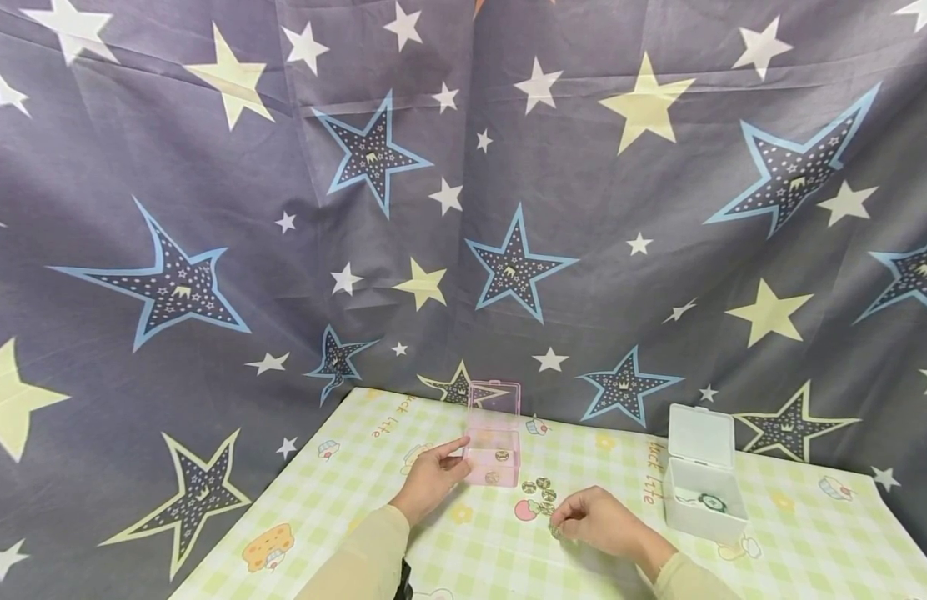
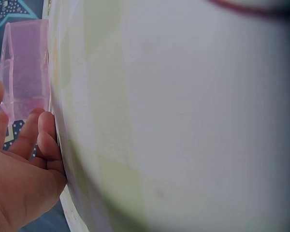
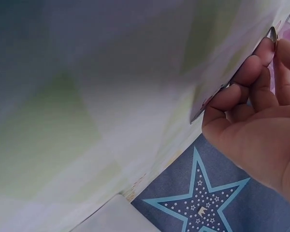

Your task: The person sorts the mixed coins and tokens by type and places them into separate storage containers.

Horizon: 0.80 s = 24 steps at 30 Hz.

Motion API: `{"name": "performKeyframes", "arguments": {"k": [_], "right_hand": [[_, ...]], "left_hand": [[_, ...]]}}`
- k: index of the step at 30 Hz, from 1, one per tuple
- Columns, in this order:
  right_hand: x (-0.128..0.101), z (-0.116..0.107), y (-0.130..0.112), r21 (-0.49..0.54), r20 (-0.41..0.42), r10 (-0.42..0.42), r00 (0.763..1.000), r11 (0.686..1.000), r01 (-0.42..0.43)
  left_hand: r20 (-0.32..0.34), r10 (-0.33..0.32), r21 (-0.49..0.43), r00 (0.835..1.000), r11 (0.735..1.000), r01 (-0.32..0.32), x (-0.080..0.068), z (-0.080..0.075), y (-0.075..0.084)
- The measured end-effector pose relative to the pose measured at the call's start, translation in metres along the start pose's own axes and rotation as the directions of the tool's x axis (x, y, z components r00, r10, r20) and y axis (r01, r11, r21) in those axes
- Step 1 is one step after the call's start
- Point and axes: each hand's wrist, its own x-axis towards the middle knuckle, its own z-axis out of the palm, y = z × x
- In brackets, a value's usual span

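Note:
My right hand pinches a small round metal disc, coin-like, between thumb and fingertips low over the tablecloth. Just beyond it lie several bronze-coloured discs in a loose cluster, close to the printed strawberry. A clear pink plastic box stands behind them, its hinged lid raised. Inside that box, discs show through the wall. My left hand rests at the box's left side, its fingers loosely extended and the fingertips right at the wall.
To the right stands a white box with its lid up, holding a dark green ring-shaped item. A green checked tablecloth covers the table. A grey star-patterned curtain hangs directly behind the table's back edge.

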Motion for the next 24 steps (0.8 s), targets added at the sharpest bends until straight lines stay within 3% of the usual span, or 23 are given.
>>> {"name": "performKeyframes", "arguments": {"k": [14,24], "right_hand": [[-0.0007,0.0002,0.0004,0.076,0.024,0.033,0.999,0.997,-0.034],[0.0021,-0.0023,-0.0001,0.066,0.018,0.041,0.999,0.997,-0.042]], "left_hand": [[-0.003,0.006,0.002,1.000,1.000,-0.006,-0.0006,-0.0003,0.0008],[-0.003,0.015,0.008,1.000,1.000,-0.015,0.0009,-0.0007,-0.0012]]}}
